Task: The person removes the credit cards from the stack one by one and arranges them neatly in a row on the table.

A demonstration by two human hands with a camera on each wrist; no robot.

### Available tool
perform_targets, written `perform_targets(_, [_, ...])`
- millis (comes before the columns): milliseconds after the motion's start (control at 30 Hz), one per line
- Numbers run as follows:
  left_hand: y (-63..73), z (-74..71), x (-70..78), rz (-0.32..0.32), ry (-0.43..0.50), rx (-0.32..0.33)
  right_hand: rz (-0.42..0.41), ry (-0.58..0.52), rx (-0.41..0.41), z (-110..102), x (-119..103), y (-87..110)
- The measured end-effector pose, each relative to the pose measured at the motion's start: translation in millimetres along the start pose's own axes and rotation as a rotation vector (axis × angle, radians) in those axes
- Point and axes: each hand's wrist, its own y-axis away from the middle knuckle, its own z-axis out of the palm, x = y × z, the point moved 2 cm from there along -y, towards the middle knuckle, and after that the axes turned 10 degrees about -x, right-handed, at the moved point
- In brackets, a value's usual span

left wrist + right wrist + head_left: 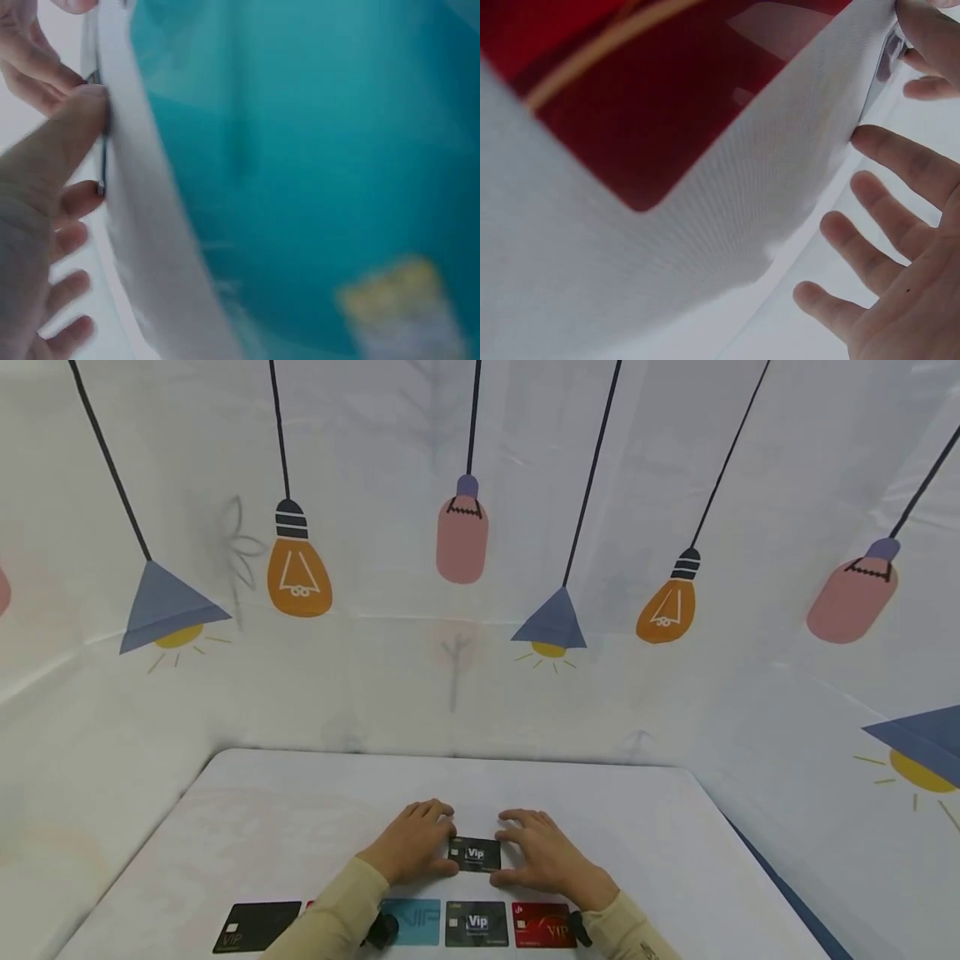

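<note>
On the white table, a dark grey card (475, 854) marked "Vip" lies between the two hands. My left hand (417, 845) is at the card's left end, thumb by the near edge and index finger by the far corner. Seen from the left wrist, the card (103, 161) shows edge-on beside the thumb and index fingertip. At the opposite end, my right hand (545, 854) has its fingers spread. Its index fingertip touches a corner of the card (875, 82) in the right wrist view.
Nearer me runs a row of cards: a black VIP card (257, 927), a teal one (416, 922), a dark grey "Vip" one (477, 925) and a red one (542, 927). A red sliver shows beside my left sleeve (333, 906). Behind the table (300, 777) hangs a lamp-patterned cloth (390, 693).
</note>
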Motion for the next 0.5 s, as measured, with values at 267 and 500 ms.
perform_targets(267, [1.1, -0.5, 0.7, 0.094, -0.106, 0.063, -0.008, -0.013, -0.006, 0.3, 1.0, -2.0])
perform_targets(500, [2.2, -1.3, 3.4, 0.119, -0.148, 0.086, -0.015, -0.026, -0.006, 3.3, 2.1, -2.1])
